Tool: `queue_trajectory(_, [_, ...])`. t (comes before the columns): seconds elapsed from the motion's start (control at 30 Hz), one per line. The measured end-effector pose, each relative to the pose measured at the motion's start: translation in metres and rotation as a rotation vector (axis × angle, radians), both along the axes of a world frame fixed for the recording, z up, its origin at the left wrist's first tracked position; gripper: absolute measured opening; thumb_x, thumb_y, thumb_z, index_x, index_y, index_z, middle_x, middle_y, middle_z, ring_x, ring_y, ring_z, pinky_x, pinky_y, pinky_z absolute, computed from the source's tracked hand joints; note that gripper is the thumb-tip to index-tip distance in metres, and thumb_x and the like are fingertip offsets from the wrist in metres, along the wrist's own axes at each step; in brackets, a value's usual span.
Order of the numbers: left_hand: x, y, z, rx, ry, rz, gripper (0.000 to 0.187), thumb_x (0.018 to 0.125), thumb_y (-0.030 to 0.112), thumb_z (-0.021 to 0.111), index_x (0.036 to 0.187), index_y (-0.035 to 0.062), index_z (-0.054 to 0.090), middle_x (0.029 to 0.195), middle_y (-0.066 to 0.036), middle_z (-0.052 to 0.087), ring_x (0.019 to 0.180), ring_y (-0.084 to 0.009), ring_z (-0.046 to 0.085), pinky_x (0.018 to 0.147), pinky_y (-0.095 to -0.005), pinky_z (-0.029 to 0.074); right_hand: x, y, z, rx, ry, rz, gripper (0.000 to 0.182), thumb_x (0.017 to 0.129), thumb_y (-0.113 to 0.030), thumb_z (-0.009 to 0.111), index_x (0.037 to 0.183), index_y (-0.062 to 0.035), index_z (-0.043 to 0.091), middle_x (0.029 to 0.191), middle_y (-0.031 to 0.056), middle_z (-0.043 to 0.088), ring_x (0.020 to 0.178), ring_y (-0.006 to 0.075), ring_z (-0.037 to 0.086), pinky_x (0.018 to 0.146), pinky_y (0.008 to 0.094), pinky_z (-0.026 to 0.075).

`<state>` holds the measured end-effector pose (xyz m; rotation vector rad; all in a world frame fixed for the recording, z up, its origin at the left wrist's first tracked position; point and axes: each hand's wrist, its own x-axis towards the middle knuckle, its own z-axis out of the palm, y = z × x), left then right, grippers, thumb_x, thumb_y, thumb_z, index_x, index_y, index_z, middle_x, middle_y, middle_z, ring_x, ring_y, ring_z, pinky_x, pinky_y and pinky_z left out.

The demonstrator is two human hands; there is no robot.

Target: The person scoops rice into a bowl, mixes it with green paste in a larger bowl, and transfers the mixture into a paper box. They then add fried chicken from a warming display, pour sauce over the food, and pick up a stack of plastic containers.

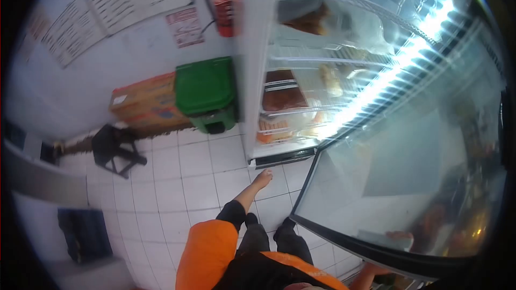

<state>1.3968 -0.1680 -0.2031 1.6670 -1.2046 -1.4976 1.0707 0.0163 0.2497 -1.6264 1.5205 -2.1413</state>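
Note:
My left hand (263, 178) hangs over the tiled floor, just below the bottom edge of the fridge (285, 157). Its fingers look loosely curled and apart, with nothing visible in them. At the lower right my right hand (378, 269) is at the edge of the glass fridge door (376, 182), its fingers partly hidden and closed on that edge. The door stands swung open to the right. On the wire shelves are a dark brown package (283, 91), orange items (273, 130) and several blurred clear bags and bottles.
A green bin (205, 88) stands left of the fridge, beside a long cardboard box (148, 102). Further left is a black stool (115, 150). A red fire extinguisher (222, 8) hangs on the wall. My feet are on white floor tiles (172, 182).

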Motion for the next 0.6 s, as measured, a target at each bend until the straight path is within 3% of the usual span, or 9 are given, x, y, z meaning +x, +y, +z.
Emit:
queue_trajectory(0.07, [-0.015, -0.049, -0.039, -0.011, -0.03, -0.005, 0.043, 0.086, 0.036, 0.051, 0.115, 0.0043, 0.052, 0.098, -0.016, 0.063, 0.09, -0.0265, 0.062, 0.071, -0.0384, 0.049, -0.009, 0.011, 0.013, 0.086, 0.168, -0.321, 0.042, 0.087, -0.029, 0.049, 0.116, 0.0004, 0.052, 0.114, 0.0138, 0.056, 0.11, 0.0242, 0.052, 0.098, 0.0411, 0.038])
queue_trajectory(0.13, [-0.022, -0.099, -0.065, 0.157, 0.114, 0.272, 0.043, 0.091, 0.036, 0.048, 0.122, 0.006, 0.044, 0.099, -0.013, 0.059, 0.071, -0.0199, 0.06, 0.056, -0.0322, 0.048, -0.02, 0.017, 0.017, 0.138, 0.258, -0.483, 0.042, 0.087, -0.03, 0.049, 0.116, 0.0006, 0.051, 0.115, 0.014, 0.056, 0.111, 0.0243, 0.051, 0.098, 0.0412, 0.037])
queue_trajectory(0.2, [-0.024, -0.123, -0.032, 0.272, 0.394, 0.58, 0.042, 0.092, 0.039, 0.046, 0.116, 0.0043, 0.048, 0.09, -0.012, 0.06, 0.061, -0.0167, 0.058, 0.046, -0.0278, 0.046, -0.033, 0.021, 0.016, 0.171, 0.315, -0.58, 0.043, 0.087, -0.03, 0.048, 0.117, 0.0007, 0.051, 0.116, 0.0142, 0.055, 0.111, 0.0244, 0.05, 0.099, 0.0413, 0.037])
queue_trajectory(0.33, [-0.021, -0.134, -0.057, -0.108, 0.215, 0.614, 0.029, 0.094, 0.029, 0.047, 0.097, 0.0017, 0.057, 0.069, -0.005, 0.058, 0.055, -0.0099, 0.054, 0.049, -0.0213, 0.045, -0.057, 0.027, 0.009, 0.234, 0.37, -0.691, 0.045, 0.088, -0.032, 0.047, 0.118, 0.0009, 0.05, 0.117, 0.0146, 0.054, 0.113, 0.0246, 0.049, 0.099, 0.0415, 0.036])
queue_trajectory(0.37, [-0.017, -0.135, -0.061, -0.086, 0.205, 0.592, 0.029, 0.094, 0.029, 0.047, 0.097, 0.0017, 0.057, 0.069, -0.005, 0.058, 0.055, -0.0099, 0.054, 0.049, -0.0213, 0.045, -0.061, 0.028, 0.009, 0.248, 0.377, -0.708, 0.045, 0.088, -0.032, 0.047, 0.118, 0.001, 0.049, 0.118, 0.0147, 0.054, 0.113, 0.0246, 0.049, 0.1, 0.0416, 0.036])
queue_trajectory(0.43, [-0.009, -0.131, -0.066, 0.001, 0.496, 0.509, 0.022, 0.093, 0.022, 0.05, 0.089, 0.0019, 0.06, 0.067, -0.004, 0.056, 0.051, -0.0098, 0.052, 0.046, -0.0235, 0.044, -0.066, 0.029, 0.006, 0.269, 0.383, -0.723, 0.046, 0.088, -0.032, 0.047, 0.119, 0.0011, 0.049, 0.119, 0.0149, 0.053, 0.114, 0.0247, 0.049, 0.1, 0.0417, 0.035])
queue_trajectory(0.53, [-0.007, -0.115, -0.065, 0.067, 0.454, 0.484, 0.016, 0.092, 0.016, 0.051, 0.09, 0.0022, 0.059, 0.063, -0.001, 0.051, 0.052, -0.0081, 0.049, 0.049, -0.0229, 0.045, -0.074, 0.027, 0.003, 0.288, 0.388, -0.723, 0.047, 0.088, -0.033, 0.046, 0.12, 0.0013, 0.048, 0.12, 0.0151, 0.052, 0.115, 0.0248, 0.048, 0.101, 0.0418, 0.034])
queue_trajectory(0.6, [-0.015, -0.088, -0.061, 0.122, 0.368, 0.482, 0.021, 0.093, 0.022, 0.052, 0.091, 0.0022, 0.056, 0.062, 0.001, 0.047, 0.05, -0.0074, 0.042, 0.055, -0.0247, 0.047, -0.079, 0.025, 0.002, 0.288, 0.378, -0.709, 0.048, 0.088, -0.034, 0.046, 0.12, 0.0014, 0.048, 0.121, 0.0153, 0.052, 0.115, 0.0249, 0.047, 0.101, 0.0419, 0.034])
